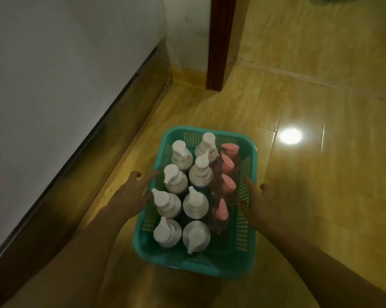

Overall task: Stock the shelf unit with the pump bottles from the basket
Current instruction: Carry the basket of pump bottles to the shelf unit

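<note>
While the teal basket [194, 266] sits on the floor [309, 185], left hand [133, 194] and right hand [262, 200] flank its long sides, fingers spread, grip on nothing; inside stand eight white pump bottles [195, 206] and four pink pump bottles [223, 190] upright

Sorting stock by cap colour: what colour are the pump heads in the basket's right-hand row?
Pink, on the four pump bottles in the right row of the teal basket; head view.

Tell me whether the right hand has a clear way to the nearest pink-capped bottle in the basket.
Probably yes. The right hand rests at the right wall of the basket, and the nearest pink-capped bottle stands just inside that wall, top uncovered, nothing between them.
</note>
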Demonstrator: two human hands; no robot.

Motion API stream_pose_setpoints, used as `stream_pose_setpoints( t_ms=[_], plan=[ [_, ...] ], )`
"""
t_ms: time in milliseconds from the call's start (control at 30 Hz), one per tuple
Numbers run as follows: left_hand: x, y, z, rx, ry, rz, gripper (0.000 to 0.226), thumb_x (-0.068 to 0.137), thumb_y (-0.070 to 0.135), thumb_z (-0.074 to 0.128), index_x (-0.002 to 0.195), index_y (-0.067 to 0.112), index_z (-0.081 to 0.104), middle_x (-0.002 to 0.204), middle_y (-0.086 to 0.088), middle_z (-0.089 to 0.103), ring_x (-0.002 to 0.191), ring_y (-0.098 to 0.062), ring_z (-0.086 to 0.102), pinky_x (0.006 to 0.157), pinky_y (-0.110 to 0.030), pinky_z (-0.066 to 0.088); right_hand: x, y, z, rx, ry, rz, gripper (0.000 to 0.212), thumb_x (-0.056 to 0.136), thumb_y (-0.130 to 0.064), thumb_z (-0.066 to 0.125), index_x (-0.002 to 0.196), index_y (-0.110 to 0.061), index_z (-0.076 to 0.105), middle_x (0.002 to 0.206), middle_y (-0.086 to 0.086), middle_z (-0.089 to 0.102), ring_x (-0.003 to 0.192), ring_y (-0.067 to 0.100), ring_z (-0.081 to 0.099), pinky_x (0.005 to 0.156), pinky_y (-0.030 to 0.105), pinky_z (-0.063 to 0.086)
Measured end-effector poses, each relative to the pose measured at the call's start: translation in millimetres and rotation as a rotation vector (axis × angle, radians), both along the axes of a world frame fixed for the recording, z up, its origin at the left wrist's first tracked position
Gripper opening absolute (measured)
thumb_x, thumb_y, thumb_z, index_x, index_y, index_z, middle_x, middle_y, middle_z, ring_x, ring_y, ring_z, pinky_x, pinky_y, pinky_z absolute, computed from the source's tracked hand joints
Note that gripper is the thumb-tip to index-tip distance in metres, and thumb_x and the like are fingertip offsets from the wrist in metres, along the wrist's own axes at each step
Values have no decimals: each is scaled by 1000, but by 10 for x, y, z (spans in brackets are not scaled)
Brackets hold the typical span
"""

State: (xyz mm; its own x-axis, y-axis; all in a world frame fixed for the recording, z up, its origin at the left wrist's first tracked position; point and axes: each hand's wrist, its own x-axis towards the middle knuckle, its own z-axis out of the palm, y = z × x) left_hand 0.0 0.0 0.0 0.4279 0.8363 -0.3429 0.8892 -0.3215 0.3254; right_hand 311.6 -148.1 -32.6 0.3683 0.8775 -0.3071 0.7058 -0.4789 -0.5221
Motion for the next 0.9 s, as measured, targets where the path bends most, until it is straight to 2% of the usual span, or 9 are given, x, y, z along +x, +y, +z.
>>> stream_pose_setpoints(
  t_ms=[67, 133, 200, 300, 400, 567, 700, 800, 900],
  plan=[
    [33, 32, -70, -8, 13, 9, 67, 88, 18, 57, 144, 39, 26, 140, -16, 33, 80, -33, 59, 71, -38, 51, -4, 19, -97, 51, -35, 12, 61, 84, -65, 47, 136, -44, 22, 126, 10, 42, 99, 26, 52, 73, 38, 51],
    [62, 53, -184, -21, 17, 6, 71, 85, 11, 58, 145, 34, 28, 138, -17, 35, 91, -36, 58, 73, -36, 49, -10, 30, -201, 77, -36, 21, 62, 87, -59, 50, 138, -38, 23, 126, 8, 40, 91, 16, 45, 70, 31, 47],
    [105, 83, -265, -19, -18, 19, 75, 81, 3, 59, 145, 29, 30, 133, -18, 40, 101, -37, 54, 75, -34, 45, -9, 43, -252, 91, -49, 6, 60, 88, -56, 50, 139, -33, 27, 121, 5, 40, 88, 15, 45, 67, 26, 45],
    [148, 104, -328, 12, -71, 39, 77, 77, -7, 57, 144, 21, 33, 126, -20, 46, 104, -38, 51, 75, -35, 41, -10, 36, -280, 122, -87, 14, 52, 91, -47, 52, 135, -28, 33, 113, 3, 43, 85, 15, 49, 62, 20, 40],
    [185, 56, -335, 18, -138, 72, 78, 76, -13, 53, 144, 19, 33, 123, -21, 48, 105, -38, 51, 77, -36, 41, -24, 40, -289, 121, -53, -10, 49, 92, -43, 52, 135, -27, 35, 111, 3, 44, 86, 15, 49, 67, 26, 45],
    [236, 43, -327, 1, -156, 114, 74, 82, -8, 49, 146, 22, 26, 133, -19, 45, 114, -39, 49, 91, -45, 45, -90, 105, -314, 49, 95, -141, 53, 89, -49, 53, 134, -37, 28, 110, 2, 44, 92, 23, 54, 76, 41, 53],
    [296, 39, -332, -7, -163, 99, 71, 86, 9, 59, 147, 21, 24, 137, -18, 44, 119, -37, 48, 96, -49, 43, -149, 108, -372, 109, 143, -201, 47, 87, -55, 46, 128, -43, 29, 104, -2, 43, 85, 18, 51, 73, 36, 48],
    [304, 31, -355, 17, -181, 125, 70, 87, 9, 59, 147, 21, 25, 136, -20, 46, 118, -38, 48, 95, -51, 43, -155, 115, -390, 117, 98, -214, 47, 86, -56, 42, 129, -39, 31, 102, -1, 46, 83, 19, 53, 71, 36, 50],
    [309, 18, -348, 27, -215, 125, 68, 87, 8, 58, 147, 20, 27, 124, -23, 52, 111, -39, 52, 92, -50, 45, -152, 117, -399, 158, 90, -223, 41, 88, -51, 44, 126, -35, 38, 100, -2, 54, 83, 19, 58, 68, 32, 51]
  ],
)
